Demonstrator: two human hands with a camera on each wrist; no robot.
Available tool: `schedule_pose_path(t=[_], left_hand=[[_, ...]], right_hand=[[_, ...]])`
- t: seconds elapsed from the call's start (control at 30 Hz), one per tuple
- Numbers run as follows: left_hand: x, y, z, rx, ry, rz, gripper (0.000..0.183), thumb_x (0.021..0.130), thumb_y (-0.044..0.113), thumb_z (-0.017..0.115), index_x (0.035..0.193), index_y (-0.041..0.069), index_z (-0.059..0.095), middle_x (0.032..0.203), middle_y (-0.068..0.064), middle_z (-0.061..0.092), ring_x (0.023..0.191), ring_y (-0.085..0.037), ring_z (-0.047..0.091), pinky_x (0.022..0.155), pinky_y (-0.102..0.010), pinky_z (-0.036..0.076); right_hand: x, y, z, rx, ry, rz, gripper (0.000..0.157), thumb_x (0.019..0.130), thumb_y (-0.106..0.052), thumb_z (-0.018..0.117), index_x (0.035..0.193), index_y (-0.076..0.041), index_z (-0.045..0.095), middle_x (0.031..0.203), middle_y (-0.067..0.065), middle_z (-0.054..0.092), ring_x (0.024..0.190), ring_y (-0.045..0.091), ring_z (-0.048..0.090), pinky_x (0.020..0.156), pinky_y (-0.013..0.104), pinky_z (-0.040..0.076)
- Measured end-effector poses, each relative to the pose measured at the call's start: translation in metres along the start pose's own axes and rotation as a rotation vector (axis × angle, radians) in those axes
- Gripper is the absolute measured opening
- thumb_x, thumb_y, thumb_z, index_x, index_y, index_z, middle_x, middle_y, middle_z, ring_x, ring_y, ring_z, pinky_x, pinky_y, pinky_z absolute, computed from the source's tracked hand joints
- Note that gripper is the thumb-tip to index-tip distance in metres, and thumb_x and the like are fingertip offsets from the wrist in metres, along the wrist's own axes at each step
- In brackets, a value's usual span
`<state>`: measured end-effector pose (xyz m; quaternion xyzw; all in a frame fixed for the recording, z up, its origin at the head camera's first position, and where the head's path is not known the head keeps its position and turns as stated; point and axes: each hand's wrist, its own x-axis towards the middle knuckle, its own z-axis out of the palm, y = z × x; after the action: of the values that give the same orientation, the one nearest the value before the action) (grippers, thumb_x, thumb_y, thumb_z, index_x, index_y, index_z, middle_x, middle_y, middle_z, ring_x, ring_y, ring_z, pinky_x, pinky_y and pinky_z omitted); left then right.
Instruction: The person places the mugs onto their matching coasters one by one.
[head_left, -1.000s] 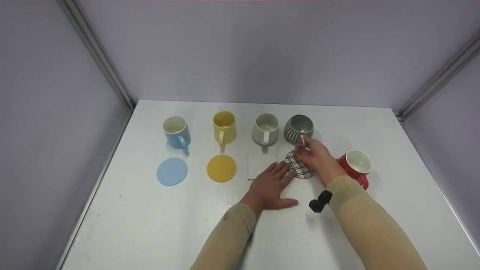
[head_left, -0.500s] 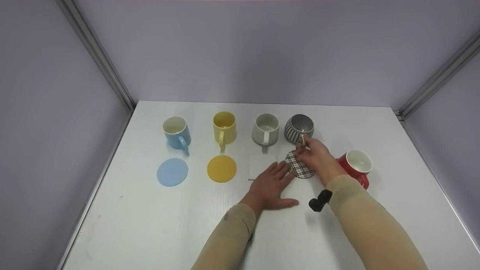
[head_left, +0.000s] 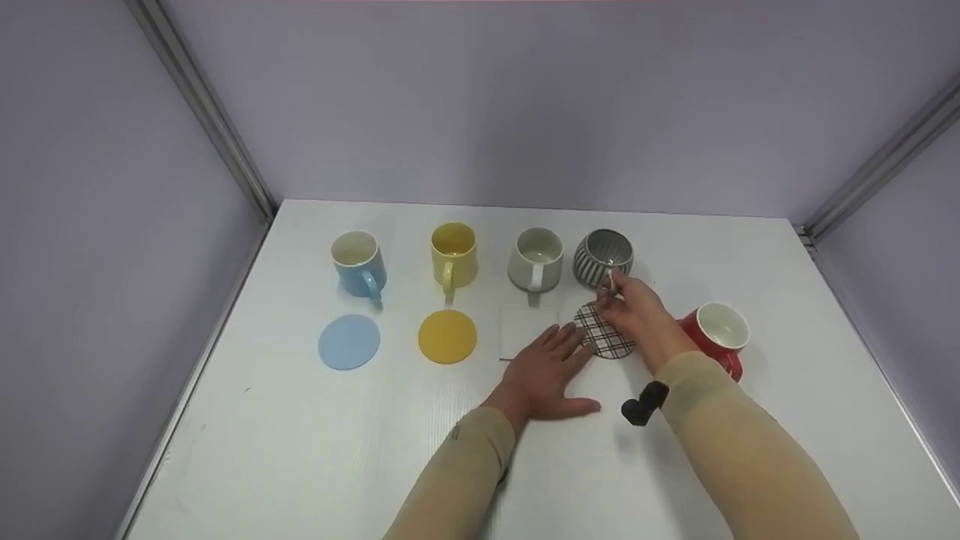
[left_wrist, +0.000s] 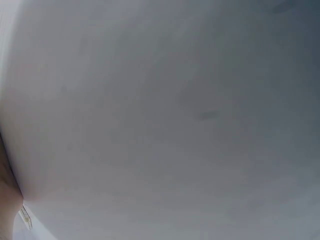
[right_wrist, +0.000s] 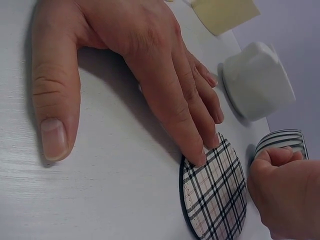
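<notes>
With its fingers spread, my left hand (head_left: pixel 544 377) lies on the white table, and its fingertips touch the left edge of a round plaid coaster (head_left: pixel 613 342). My right hand (head_left: pixel 639 313) pinches the handle of a grey-and-white striped mug (head_left: pixel 592 264), which stands upright just behind that coaster. Seen by the right wrist camera, the left fingertips rest on the rim of the plaid coaster (right_wrist: pixel 220 195); the right hand (right_wrist: pixel 287 192) partly hides the striped mug (right_wrist: pixel 282 141). The left wrist view is nearly filled by a blurred pale surface.
To the left stand a pale grey mug (head_left: pixel 535 262), a yellow mug (head_left: pixel 454 259) and a blue mug (head_left: pixel 360 270). In front lie a white square coaster (head_left: pixel 525 330), a yellow coaster (head_left: pixel 447 337) and a blue coaster (head_left: pixel 349 342). A red mug (head_left: pixel 709 341) stands beside the right forearm.
The whole head view has shifted slightly, so everything sits a little further right. Both hands keep their places relative to the striped mug and plaid coaster.
</notes>
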<state>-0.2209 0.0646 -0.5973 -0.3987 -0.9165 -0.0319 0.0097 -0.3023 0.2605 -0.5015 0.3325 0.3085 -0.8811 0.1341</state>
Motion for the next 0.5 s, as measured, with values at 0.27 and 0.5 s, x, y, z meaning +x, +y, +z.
schedule_pose_path(t=[0.27,0.5], left_hand=[[0.0001,0.0002,-0.0012,0.001,0.007,0.003,0.104,0.093,0.092,0.018,0.171,0.024,0.022,0.177,-0.002,0.015,0.163,-0.02,0.005,0.13,-0.036,0.002],[0.0005,0.0009,-0.0013,-0.008,0.001,0.0,0.103,0.093,0.092,0.019,0.171,0.025,0.021,0.177,-0.001,0.014,0.163,-0.02,0.004,0.13,-0.036,0.002]], right_hand=[[-0.0031,-0.0004,0.0028,-0.046,-0.015,-0.017,0.022,0.114,-0.024,0.05,0.132,-0.013,0.045,0.12,0.001,0.047,0.099,0.011,0.049,0.077,0.025,0.049],[-0.0051,-0.0015,0.0026,-0.029,0.002,-0.021,0.019,0.113,-0.024,0.052,0.128,-0.013,0.047,0.119,0.001,0.048,0.098,0.012,0.049,0.078,0.027,0.048]])
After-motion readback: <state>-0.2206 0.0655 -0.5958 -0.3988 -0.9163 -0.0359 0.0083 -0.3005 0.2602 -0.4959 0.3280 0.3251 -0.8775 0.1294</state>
